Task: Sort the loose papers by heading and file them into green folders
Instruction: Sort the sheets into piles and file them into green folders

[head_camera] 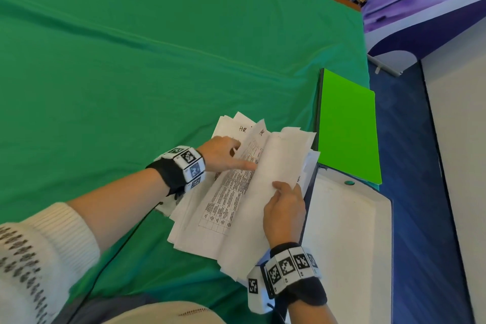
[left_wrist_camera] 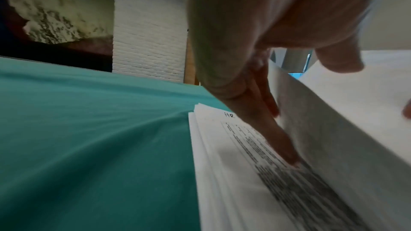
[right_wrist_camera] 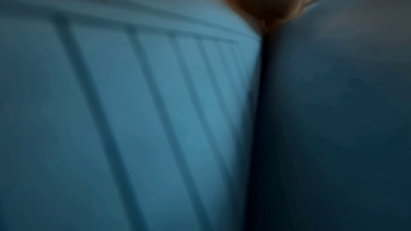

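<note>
A stack of loose printed papers lies on the green cloth, at its right edge. Two exposed sheets have "HR" handwritten at the top. My left hand reaches into the stack, its straight index finger pressing on a page with a printed table. My right hand grips a bundle of lifted sheets, thumb on top, folding them up to the right. A bright green folder lies closed just beyond the papers. The right wrist view shows only blurred paper close up.
The green cloth covers the table to the left and far side. A white surface with a small green knob sits right of the papers. A black cable runs under my left forearm. Blue floor lies at the right.
</note>
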Demonstrator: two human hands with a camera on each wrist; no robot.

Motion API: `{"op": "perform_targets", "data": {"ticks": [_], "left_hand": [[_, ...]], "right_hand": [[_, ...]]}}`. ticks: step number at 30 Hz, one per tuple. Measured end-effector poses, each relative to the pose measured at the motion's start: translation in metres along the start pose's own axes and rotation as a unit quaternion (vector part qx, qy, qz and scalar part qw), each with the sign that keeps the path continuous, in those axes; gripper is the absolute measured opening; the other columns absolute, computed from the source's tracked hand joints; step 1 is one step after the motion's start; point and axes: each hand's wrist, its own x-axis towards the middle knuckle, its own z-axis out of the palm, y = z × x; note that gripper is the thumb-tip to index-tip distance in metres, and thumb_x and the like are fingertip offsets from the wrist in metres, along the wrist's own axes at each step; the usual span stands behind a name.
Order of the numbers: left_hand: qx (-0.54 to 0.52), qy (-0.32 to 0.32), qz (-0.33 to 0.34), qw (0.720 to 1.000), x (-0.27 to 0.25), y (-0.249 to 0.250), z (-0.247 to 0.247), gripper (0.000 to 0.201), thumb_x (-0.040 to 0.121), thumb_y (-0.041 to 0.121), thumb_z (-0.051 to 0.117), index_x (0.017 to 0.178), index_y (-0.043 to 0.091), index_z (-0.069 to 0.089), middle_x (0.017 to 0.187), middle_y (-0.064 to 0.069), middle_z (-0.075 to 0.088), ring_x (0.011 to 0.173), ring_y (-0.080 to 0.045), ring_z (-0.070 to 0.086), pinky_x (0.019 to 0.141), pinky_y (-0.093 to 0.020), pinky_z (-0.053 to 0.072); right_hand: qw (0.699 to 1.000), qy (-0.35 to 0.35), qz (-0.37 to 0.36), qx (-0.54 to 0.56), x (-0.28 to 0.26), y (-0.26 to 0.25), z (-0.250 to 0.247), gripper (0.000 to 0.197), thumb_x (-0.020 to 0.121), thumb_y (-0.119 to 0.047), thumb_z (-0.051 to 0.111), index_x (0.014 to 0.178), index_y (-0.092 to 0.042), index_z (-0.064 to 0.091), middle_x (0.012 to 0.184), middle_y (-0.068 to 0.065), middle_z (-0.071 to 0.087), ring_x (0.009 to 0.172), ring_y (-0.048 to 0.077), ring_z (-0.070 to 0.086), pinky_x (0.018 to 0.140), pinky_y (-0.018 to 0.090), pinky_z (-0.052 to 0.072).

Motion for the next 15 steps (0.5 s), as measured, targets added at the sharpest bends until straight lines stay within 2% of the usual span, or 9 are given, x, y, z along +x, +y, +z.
{"op": "perform_targets", "data": {"ticks": [2,4,7,9,10,12,13,15], "left_hand": [[-0.085,-0.051,-0.031,0.995,-0.017,0.000,0.006,0.073,0.084,0.069,0.052,0.139,0.021,0.050,0.133,0.001,0.058,0.098,-0.016,0.067,0.074,-0.028,0.058],[-0.152,-0.105,-0.041,0.982,-0.031,0.005,0.016,0.068,0.090,0.070,0.036,0.145,0.029,0.043,0.139,0.001,0.053,0.098,-0.017,0.068,0.085,-0.035,0.059],[-0.144,-0.128,-0.012,0.981,-0.036,0.008,0.032,0.063,0.093,0.070,0.024,0.147,0.040,0.038,0.148,0.002,0.044,0.105,-0.019,0.065,0.095,-0.043,0.054],[-0.143,-0.139,-0.007,0.980,-0.033,0.007,0.039,0.063,0.094,0.068,0.025,0.148,0.038,0.037,0.149,0.004,0.042,0.106,-0.019,0.063,0.096,-0.039,0.052],[-0.130,-0.140,0.001,0.982,-0.031,0.008,0.039,0.061,0.096,0.065,0.027,0.148,0.035,0.039,0.148,0.006,0.043,0.104,-0.017,0.063,0.094,-0.032,0.051],[-0.053,-0.101,0.032,0.993,-0.020,0.008,0.033,0.053,0.099,0.056,0.038,0.142,0.028,0.051,0.143,0.005,0.051,0.106,-0.013,0.061,0.092,-0.024,0.046],[-0.002,-0.050,0.039,0.998,-0.010,0.007,0.026,0.047,0.099,0.049,0.044,0.138,0.025,0.055,0.141,0.001,0.053,0.110,-0.014,0.060,0.097,-0.027,0.045],[0.099,0.085,0.020,0.991,0.013,0.003,0.008,0.043,0.098,0.036,0.055,0.138,0.022,0.052,0.142,-0.006,0.050,0.119,-0.021,0.055,0.106,-0.039,0.043]], "right_hand": [[1.000,-0.001,-0.006,0.002,0.000,0.002,0.000,0.023,0.094,-0.006,0.052,0.109,-0.011,0.068,0.110,0.010,0.057,0.098,0.026,0.059,0.080,0.025,0.042],[1.000,-0.009,-0.001,0.030,0.000,0.001,0.002,0.022,0.095,-0.012,0.048,0.100,-0.015,0.069,0.103,0.007,0.057,0.093,0.024,0.057,0.075,0.023,0.038],[0.994,-0.031,0.024,0.103,0.001,-0.007,0.004,0.034,0.097,-0.031,0.038,0.077,-0.015,0.061,0.085,0.005,0.057,0.083,0.022,0.055,0.069,0.029,0.035],[0.995,-0.033,0.031,0.086,0.002,-0.010,0.004,0.040,0.099,-0.039,0.041,0.077,-0.014,0.063,0.083,0.003,0.058,0.079,0.017,0.053,0.068,0.029,0.035],[0.997,-0.026,0.027,0.061,0.004,-0.009,0.005,0.037,0.099,-0.038,0.045,0.080,-0.012,0.065,0.084,0.003,0.058,0.078,0.017,0.053,0.067,0.028,0.034],[0.999,-0.014,0.025,0.020,0.006,-0.003,0.007,0.029,0.097,-0.028,0.051,0.082,-0.007,0.064,0.085,0.009,0.060,0.079,0.024,0.055,0.064,0.027,0.031],[0.999,-0.012,0.031,0.012,0.008,0.000,0.008,0.027,0.097,-0.025,0.051,0.082,-0.005,0.064,0.085,0.012,0.059,0.079,0.027,0.056,0.064,0.027,0.030],[0.999,-0.014,0.041,0.014,0.008,0.005,0.008,0.026,0.096,-0.022,0.052,0.079,-0.005,0.061,0.083,0.012,0.058,0.076,0.028,0.054,0.063,0.027,0.030]]}}
